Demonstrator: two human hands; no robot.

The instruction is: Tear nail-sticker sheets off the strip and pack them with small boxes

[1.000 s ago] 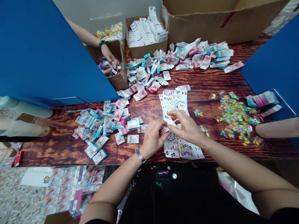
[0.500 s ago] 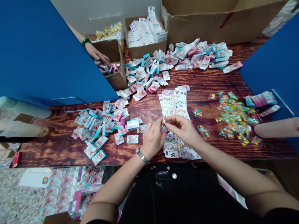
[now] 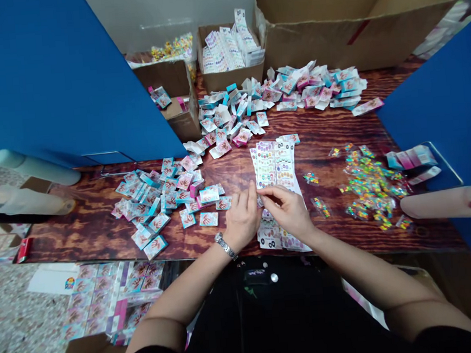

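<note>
My left hand (image 3: 242,216) and my right hand (image 3: 289,211) meet over the printed sticker sheets (image 3: 284,167) at the middle of the table. Between them is a small printed box (image 3: 260,200), mostly covered by the fingers. My left hand is wrapped round it, and my right thumb and forefinger pinch at its upper end. To the left lies a pile of closed small boxes (image 3: 171,187), blue and pink with a hand picture. On the right is a heap of little clear packets with colourful pieces (image 3: 368,179), two of them lying nearer my right hand.
Open-flapped small boxes (image 3: 310,86) spread along the back. Behind them stand a carton of sticker sheets (image 3: 234,78), a large carton (image 3: 355,39) and a carton of small boxes (image 3: 184,123). Blue panels (image 3: 49,88) flank the table. A bottle (image 3: 35,168) stands at left.
The other person's hand with a green bangle has left the carton at the back left. My right fingers have shifted slightly at the small box; my left hand has turned a little over it.
</note>
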